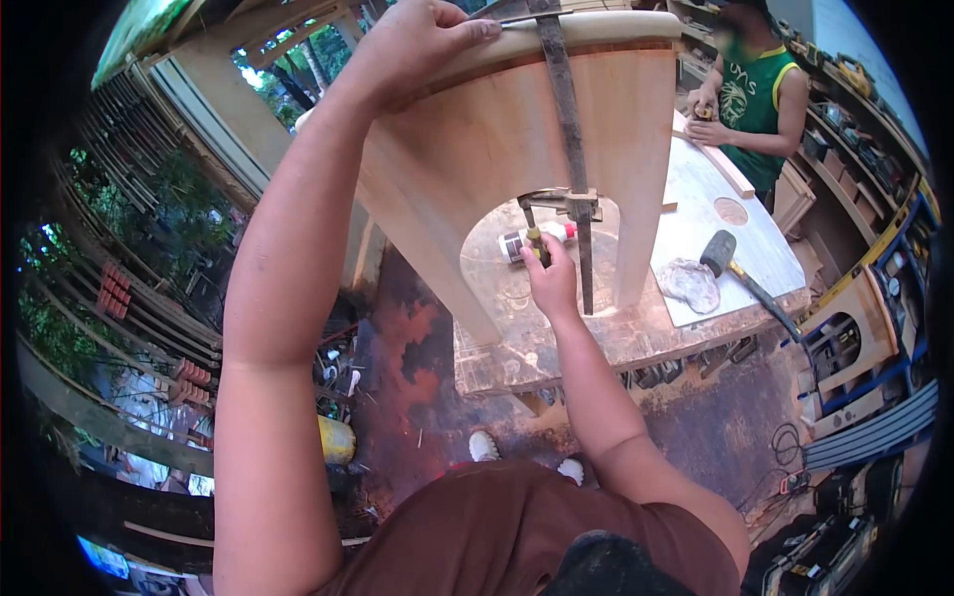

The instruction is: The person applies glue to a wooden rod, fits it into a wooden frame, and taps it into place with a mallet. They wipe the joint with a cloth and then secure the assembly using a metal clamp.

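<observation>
A large curved wooden panel (477, 114) with an arched cutout stands upright on the workbench. A long steel bar clamp (566, 109) runs down its face from the pale top rail (616, 28). My right hand (553, 278) is closed around the clamp's screw handle (537, 241), below the sliding jaw (573, 204). At the top left edge, my left hand (417, 45) grips the panel, its thumb tip beside the clamp's upper jaw; its fingertips are partly hidden. Behind the handle, a white glue bottle (514, 244) with a red cap lies on the bench.
On the workbench (507, 363), a pale board (686, 233) carries a mallet (730, 260) and a crumpled plastic bag (689, 285). Another person (765, 109) works at the far right. Clamps (114, 288) hang at left; a yellow container (336, 440) stands on the floor.
</observation>
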A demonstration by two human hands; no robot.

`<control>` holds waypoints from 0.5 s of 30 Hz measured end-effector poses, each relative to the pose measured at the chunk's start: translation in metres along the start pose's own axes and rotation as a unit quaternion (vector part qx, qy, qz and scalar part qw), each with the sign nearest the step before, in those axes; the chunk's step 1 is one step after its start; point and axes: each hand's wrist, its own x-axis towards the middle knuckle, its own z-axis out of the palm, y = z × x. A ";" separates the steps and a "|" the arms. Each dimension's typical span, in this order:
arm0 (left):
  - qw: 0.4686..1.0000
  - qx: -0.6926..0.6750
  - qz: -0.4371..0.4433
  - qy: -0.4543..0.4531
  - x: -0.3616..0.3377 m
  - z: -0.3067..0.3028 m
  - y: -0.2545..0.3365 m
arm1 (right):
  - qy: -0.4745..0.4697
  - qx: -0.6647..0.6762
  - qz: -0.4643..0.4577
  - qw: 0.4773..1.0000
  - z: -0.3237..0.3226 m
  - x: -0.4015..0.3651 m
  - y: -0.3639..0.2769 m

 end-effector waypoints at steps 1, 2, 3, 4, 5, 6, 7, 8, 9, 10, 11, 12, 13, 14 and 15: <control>1.000 0.019 0.001 0.005 0.000 0.000 0.000 | 0.003 -0.023 -0.024 0.999 0.001 0.001 0.006; 0.999 0.037 0.003 0.011 0.000 -0.001 0.001 | 0.003 -0.022 -0.027 0.999 0.003 0.002 0.013; 1.000 0.022 0.002 -0.002 0.000 -0.002 0.002 | 0.014 -0.024 -0.053 0.998 0.006 0.003 0.020; 1.000 0.024 0.004 -0.001 0.001 -0.003 0.003 | 0.026 -0.025 -0.078 0.996 0.007 0.004 0.015; 1.000 0.022 0.002 0.005 0.000 -0.003 0.003 | 0.028 -0.023 -0.078 0.996 0.006 0.009 0.011; 1.000 0.018 -0.001 0.007 -0.001 -0.001 0.003 | 0.006 -0.015 -0.060 0.998 0.005 0.012 0.009; 1.000 0.018 -0.001 0.001 -0.004 0.002 0.004 | -0.016 -0.008 -0.041 0.999 0.003 0.010 0.005; 1.000 0.027 -0.016 -0.001 -0.004 0.001 0.006 | -0.014 -0.006 -0.041 0.999 0.003 0.009 0.006; 0.999 0.039 -0.027 0.000 -0.002 -0.002 0.008 | -0.010 -0.035 -0.055 0.998 0.004 0.013 0.006; 0.999 0.042 -0.025 0.004 0.001 -0.004 0.007 | -0.008 -0.065 -0.070 0.995 0.005 0.017 0.007; 0.999 0.051 -0.006 0.007 0.002 0.001 0.001 | -0.010 -0.068 -0.069 0.995 0.004 0.019 0.008; 0.998 0.060 0.010 0.008 0.000 0.007 -0.006 | -0.013 -0.069 -0.064 0.995 0.005 0.016 0.015; 0.998 0.025 0.030 0.046 0.000 0.012 -0.009 | -0.029 -0.009 -0.035 0.999 0.006 0.019 0.021; 0.998 0.026 0.032 0.051 0.001 0.011 -0.011 | -0.045 0.051 -0.009 0.998 0.007 0.025 0.025; 0.997 0.041 0.034 0.051 0.002 0.011 -0.013 | -0.061 0.100 0.027 0.993 0.007 0.027 0.031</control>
